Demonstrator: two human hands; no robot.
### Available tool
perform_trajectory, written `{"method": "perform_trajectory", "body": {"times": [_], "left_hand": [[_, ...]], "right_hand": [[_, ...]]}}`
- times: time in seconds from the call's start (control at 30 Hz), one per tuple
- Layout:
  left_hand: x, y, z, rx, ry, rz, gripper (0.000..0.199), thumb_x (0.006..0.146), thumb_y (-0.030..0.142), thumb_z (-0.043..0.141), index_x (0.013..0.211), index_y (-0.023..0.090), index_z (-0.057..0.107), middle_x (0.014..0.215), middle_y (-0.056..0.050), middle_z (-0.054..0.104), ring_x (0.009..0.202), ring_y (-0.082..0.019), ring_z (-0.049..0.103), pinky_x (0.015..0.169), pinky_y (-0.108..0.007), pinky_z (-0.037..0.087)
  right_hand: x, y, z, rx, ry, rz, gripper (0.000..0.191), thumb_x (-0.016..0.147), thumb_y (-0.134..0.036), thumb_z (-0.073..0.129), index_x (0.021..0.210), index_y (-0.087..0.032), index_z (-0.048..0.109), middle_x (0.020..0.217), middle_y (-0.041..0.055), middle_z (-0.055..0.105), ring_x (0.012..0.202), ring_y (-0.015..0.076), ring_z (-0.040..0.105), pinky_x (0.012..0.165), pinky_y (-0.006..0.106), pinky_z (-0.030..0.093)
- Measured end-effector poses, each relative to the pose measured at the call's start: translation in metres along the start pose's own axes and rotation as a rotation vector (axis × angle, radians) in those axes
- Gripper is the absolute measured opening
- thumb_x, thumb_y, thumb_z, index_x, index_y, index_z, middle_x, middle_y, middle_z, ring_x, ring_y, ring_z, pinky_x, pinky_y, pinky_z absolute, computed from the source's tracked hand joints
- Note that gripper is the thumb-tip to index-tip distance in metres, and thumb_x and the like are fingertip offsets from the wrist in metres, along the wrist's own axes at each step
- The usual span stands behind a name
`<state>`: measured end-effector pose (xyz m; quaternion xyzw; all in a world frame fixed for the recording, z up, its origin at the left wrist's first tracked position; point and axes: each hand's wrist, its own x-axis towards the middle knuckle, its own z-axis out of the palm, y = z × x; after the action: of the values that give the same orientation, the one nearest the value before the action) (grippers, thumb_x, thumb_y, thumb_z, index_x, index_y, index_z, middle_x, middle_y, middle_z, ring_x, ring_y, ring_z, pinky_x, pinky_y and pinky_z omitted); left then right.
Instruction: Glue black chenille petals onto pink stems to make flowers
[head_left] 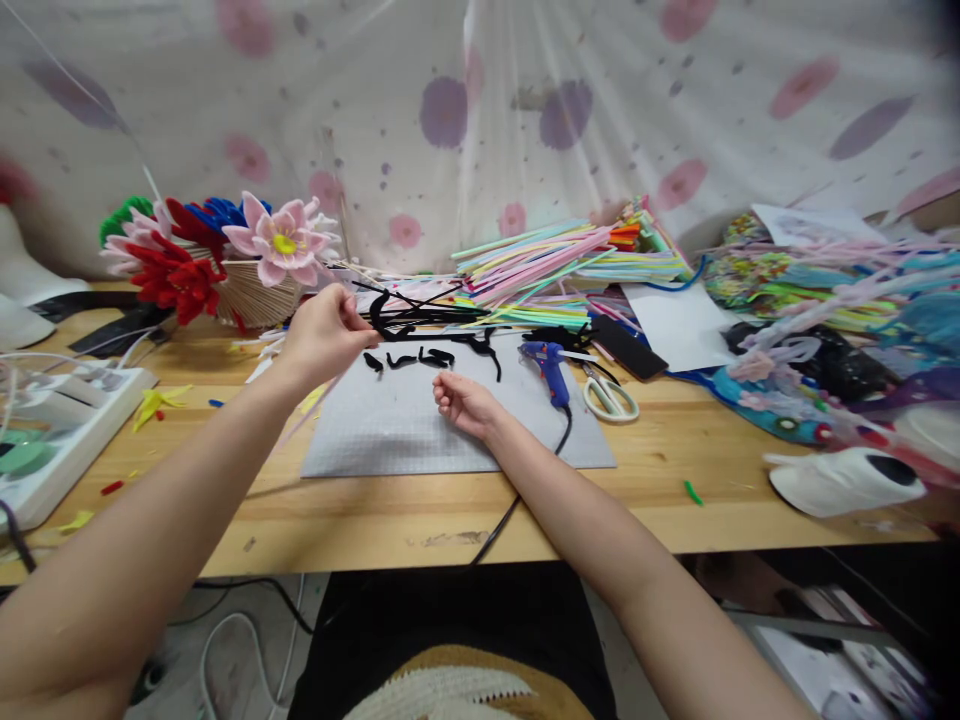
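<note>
My left hand [326, 335] is raised over the left back part of a grey cutting mat [420, 435]. Its thumb and fingers pinch a bent black pipe cleaner [384, 322], which curls upward beside the fingertips. My right hand [466, 405] hovers low over the middle of the mat with curled, closed fingers; whether anything small is in them is hidden. Between the hands and the back edge lie short curled black pipe cleaner pieces [437, 356]. Just right of my right hand rests a blue glue gun [550, 370], its cord running toward the front.
White-handled scissors [611, 398] and a dark phone [628, 347] lie right of the mat. Pastel pipe cleaners [525, 265] are heaped behind. Fuzzy flowers [281, 243] stand back left, a power strip [82, 440] at far left, and a white object [844, 482] at right.
</note>
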<state>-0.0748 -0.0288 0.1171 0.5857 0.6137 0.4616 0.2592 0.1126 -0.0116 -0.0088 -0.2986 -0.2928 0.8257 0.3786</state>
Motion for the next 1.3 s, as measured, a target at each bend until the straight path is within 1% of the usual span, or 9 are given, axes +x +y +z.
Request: {"method": "perform_trajectory", "body": {"times": [0.13,0.2,0.3,0.4,0.6,0.8,0.97,1.1,1.3], "left_hand": [[-0.004,-0.016,0.017,-0.382,-0.202,-0.342,0.041,0.05,0.007,0.074,0.062,0.018,0.036,0.056,-0.001,0.06,0.057,-0.016,0.061,0.052,-0.023,0.041],[-0.009,-0.027,0.031,-0.541,-0.236,-0.473,0.037,0.052,0.005,0.073,0.061,0.016,0.039,0.06,-0.004,0.062,0.057,-0.013,0.061,0.052,-0.021,0.042],[-0.018,-0.045,0.053,-0.713,-0.159,-0.586,0.029,0.059,0.001,0.068,0.059,0.015,0.042,0.061,-0.002,0.061,0.054,-0.008,0.059,0.05,-0.017,0.043],[-0.025,-0.061,0.07,-0.814,-0.169,-0.652,0.021,0.065,0.005,0.066,0.06,0.013,0.047,0.056,0.001,0.058,0.044,-0.005,0.05,0.042,-0.016,0.039],[-0.029,-0.085,0.078,-0.978,-0.313,-0.611,0.004,0.072,0.009,0.062,0.075,0.01,0.06,0.069,-0.003,0.064,0.057,-0.007,0.058,0.053,-0.017,0.047],[-0.032,-0.096,0.081,-1.079,-0.24,-0.615,0.01,0.076,0.006,0.057,0.067,0.009,0.06,0.061,-0.002,0.061,0.053,-0.006,0.055,0.055,-0.016,0.047],[-0.034,-0.098,0.08,-1.119,-0.256,-0.599,0.015,0.077,0.006,0.054,0.063,0.009,0.06,0.051,-0.001,0.055,0.048,-0.007,0.053,0.053,-0.019,0.048],[-0.037,-0.096,0.078,-1.127,-0.25,-0.58,0.015,0.075,0.004,0.055,0.062,0.009,0.06,0.049,0.0,0.054,0.045,-0.006,0.051,0.051,-0.019,0.047],[-0.039,-0.094,0.079,-1.142,-0.173,-0.566,0.015,0.071,-0.002,0.056,0.059,0.007,0.06,0.054,-0.002,0.058,0.048,-0.006,0.053,0.05,-0.016,0.045]], "right_hand": [[-0.002,0.007,0.007,-0.141,-0.097,-0.022,0.022,0.073,-0.035,0.064,0.075,-0.014,0.059,0.062,-0.0013,0.058,0.05,0.0042,0.05,0.049,0.015,0.043],[-0.003,0.011,0.014,-0.207,-0.152,-0.032,0.027,0.07,-0.04,0.065,0.078,-0.015,0.061,0.071,0.0011,0.061,0.056,0.0061,0.052,0.053,0.019,0.045],[-0.001,0.015,0.021,-0.301,-0.158,-0.077,0.032,0.067,-0.043,0.066,0.082,-0.016,0.063,0.08,0.0036,0.064,0.062,0.0079,0.053,0.054,0.02,0.045],[0.002,0.019,0.023,-0.37,-0.058,-0.162,0.032,0.065,-0.044,0.066,0.077,-0.015,0.063,0.074,0.0027,0.064,0.059,0.007,0.052,0.051,0.018,0.039],[0.007,0.023,0.022,-0.422,0.055,-0.282,0.028,0.062,-0.038,0.067,0.058,-0.016,0.05,0.05,-0.0047,0.053,0.045,0.0048,0.042,0.046,0.018,0.031],[0.006,0.024,0.024,-0.428,0.009,-0.221,0.028,0.062,-0.038,0.067,0.058,-0.016,0.05,0.048,-0.0051,0.05,0.043,0.0041,0.037,0.043,0.018,0.024],[0.01,0.028,0.022,-0.317,-0.077,-0.173,0.035,0.063,-0.048,0.065,0.065,-0.015,0.055,0.048,-0.0066,0.045,0.042,0.0036,0.034,0.044,0.02,0.023],[0.014,0.031,0.02,-0.272,-0.104,-0.168,0.036,0.065,-0.049,0.064,0.065,-0.014,0.054,0.045,-0.0077,0.041,0.041,0.0037,0.031,0.045,0.021,0.023],[0.013,0.032,0.022,-0.395,-0.076,-0.254,0.032,0.069,-0.046,0.061,0.064,-0.015,0.052,0.046,-0.007,0.043,0.042,0.0045,0.033,0.046,0.021,0.023]]}}
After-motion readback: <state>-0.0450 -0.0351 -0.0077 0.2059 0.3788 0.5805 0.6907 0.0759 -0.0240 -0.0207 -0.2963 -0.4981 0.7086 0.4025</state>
